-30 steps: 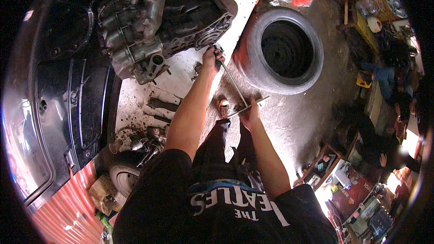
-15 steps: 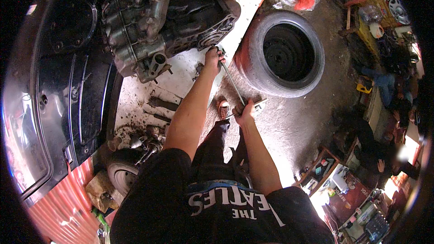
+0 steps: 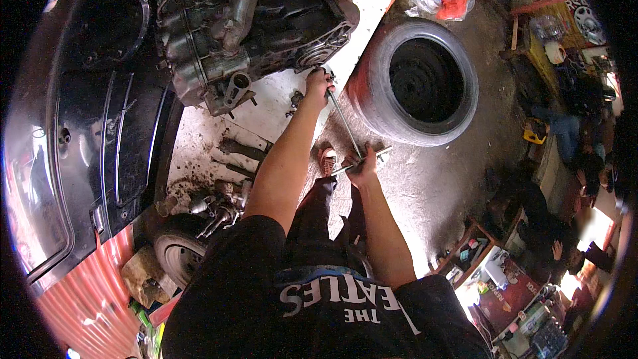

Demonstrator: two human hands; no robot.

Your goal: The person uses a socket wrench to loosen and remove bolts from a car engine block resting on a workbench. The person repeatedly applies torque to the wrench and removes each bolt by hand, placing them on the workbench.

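My left hand [image 3: 319,85] is closed round the far end of a long metal T-handle wrench [image 3: 345,121], close to the lower end of a dark, greasy engine [image 3: 262,40]. The tip of the wrench is hidden by my fingers and the engine. At the near end, in front of my legs, my right hand [image 3: 362,170] grips the T-handle where the crossbar meets the shaft. The crossbar sticks out on both sides of that hand. The shaft slants between my hands.
Stacked tyres [image 3: 425,80] stand right of the wrench. Black car bodywork [image 3: 100,139] fills the left. Tools and metal parts [image 3: 219,206] lie on the dirty white sheet below the engine. Another person [image 3: 548,219] is at the right, near cluttered shelves [image 3: 472,252].
My right hand has shifted its hold slightly, and more of the crossbar shows. My left hand stays by the engine. The whole view has moved a little.
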